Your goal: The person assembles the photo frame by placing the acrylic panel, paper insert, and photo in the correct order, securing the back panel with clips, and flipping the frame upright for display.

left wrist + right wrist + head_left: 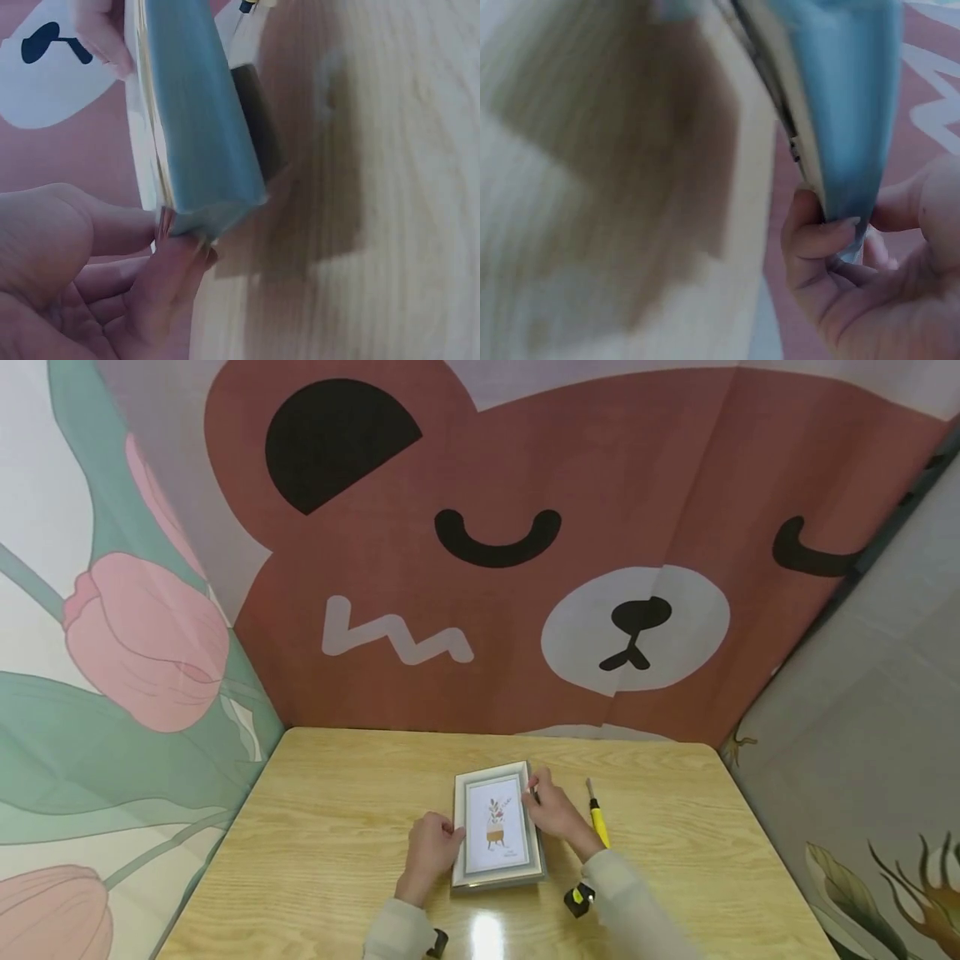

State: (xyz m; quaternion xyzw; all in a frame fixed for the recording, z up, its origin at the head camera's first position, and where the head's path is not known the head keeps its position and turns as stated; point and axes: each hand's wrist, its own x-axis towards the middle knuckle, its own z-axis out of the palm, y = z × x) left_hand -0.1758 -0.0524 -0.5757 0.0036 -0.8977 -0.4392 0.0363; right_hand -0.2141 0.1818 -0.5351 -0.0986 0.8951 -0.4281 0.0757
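A silver-white picture frame [497, 827] with a plant print inside is held between both hands, its front up in the head view. My left hand [433, 850] grips the left edge. In the left wrist view its thumb and fingers pinch a corner of the frame's pale blue side [199, 112]. My right hand [557, 812] grips the opposite edge, with fingers and thumb around the frame's corner in the right wrist view. A dark flap [259, 124] juts from the frame's back, which is raised off the table and casts a shadow.
To the right of the frame, a screwdriver [597, 818] with a yellow handle lies on the wooden table [322, 827]. A small black and yellow object [578, 900] shows beside the right sleeve. Printed cloth [375, 693] hangs behind the table and along its sides.
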